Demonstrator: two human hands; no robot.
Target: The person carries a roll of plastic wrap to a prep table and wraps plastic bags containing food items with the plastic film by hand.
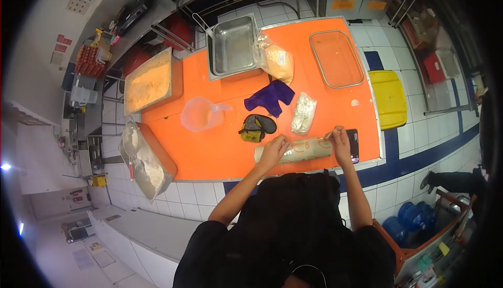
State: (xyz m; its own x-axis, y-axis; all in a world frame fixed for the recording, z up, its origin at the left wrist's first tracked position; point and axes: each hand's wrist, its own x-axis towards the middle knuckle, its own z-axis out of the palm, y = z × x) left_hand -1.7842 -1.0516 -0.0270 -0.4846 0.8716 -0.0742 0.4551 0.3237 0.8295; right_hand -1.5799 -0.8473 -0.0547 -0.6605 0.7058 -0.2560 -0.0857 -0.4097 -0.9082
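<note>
A roll of printed clear plastic (306, 150) with red lettering lies along the near edge of the orange table. My left hand (273, 150) is closed in a pinch at the roll's upper left edge. At its right end, my right hand (341, 144) pinches the plastic with fingertips together. Just beyond the roll lies a whitish wrapped packet (304, 113). A phone (354, 145) rests beside my right hand, partly covered by it. Farther left are a grey and olive pouch-like item (257, 127) and a purple cloth (270, 98).
A clear measuring jug (198, 114) stands left of centre. Metal pans of orange crumbs (149, 84) and white powder (150, 170) line the left side. At the back are a deep steel pan (233, 44), a bag of orange crumbs (277, 62) and a wire-mesh basket (337, 59).
</note>
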